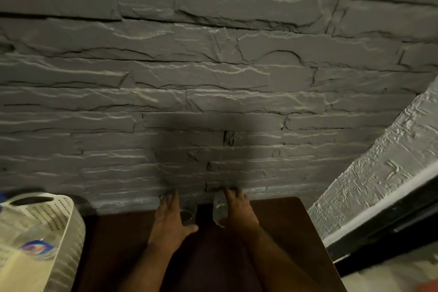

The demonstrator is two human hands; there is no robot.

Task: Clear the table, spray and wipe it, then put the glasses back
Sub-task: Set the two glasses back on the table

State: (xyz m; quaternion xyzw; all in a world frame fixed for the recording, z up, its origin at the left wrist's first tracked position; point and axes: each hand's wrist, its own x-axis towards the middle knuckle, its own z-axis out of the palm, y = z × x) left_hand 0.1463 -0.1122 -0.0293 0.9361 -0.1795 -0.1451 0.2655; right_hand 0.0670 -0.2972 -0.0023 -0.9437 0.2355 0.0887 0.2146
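Both of your hands are at the far edge of the dark wooden table (272,232), close to the grey stone wall (213,66). Your right hand (238,211) grips a clear glass (220,207), fingers curled over its far side and thumb at its near side; the glass appears tilted and the frame is blurred there. Your left hand (169,218) lies with fingers straight and together, thumb spread out to the right, just beside a second glass (186,215) that stands on the table. Whether the fingertips touch a further glass near the wall cannot be told.

The step in hand is handling the glasses at the wall edge. Whether this is clearing or putting back cannot be settled from the view; no spray bottle or cloth is visible on the table.

A perforated white basket (64,227) stands to the left of the table.

Next move: keep the gripped glass upright and clear of the second glass, which stands close by. Contact between them risks a knock or a tip.
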